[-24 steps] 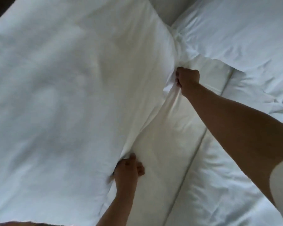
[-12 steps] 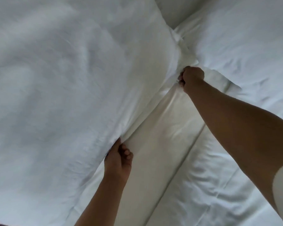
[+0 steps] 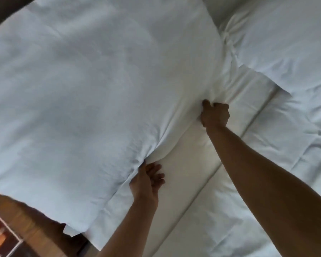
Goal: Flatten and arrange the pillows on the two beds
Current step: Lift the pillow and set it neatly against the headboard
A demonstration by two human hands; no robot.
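Note:
A large white pillow [image 3: 93, 93] fills the left and middle of the view, lying across the bed. My left hand [image 3: 148, 180] pinches the pillow's near edge low in the middle, thumb on the fabric and fingers curled beneath. My right hand [image 3: 214, 114] grips a bunched fold of the same edge further up and to the right. A second white pillow [image 3: 285, 38] lies at the upper right, its corner touching the first. Below the pillows a white folded duvet [image 3: 189, 182] runs diagonally.
A rumpled white sheet [image 3: 295, 149] covers the bed at the right. Wooden floor and a dark patterned surface [image 3: 6, 236] show at the lower left, beyond the bed's edge. A dark strip [image 3: 0, 12] sits in the top left corner.
Both hands have slid toward each other along the pillow's edge while holding the fabric. The view has pulled back, and the floor at the lower left has come into sight.

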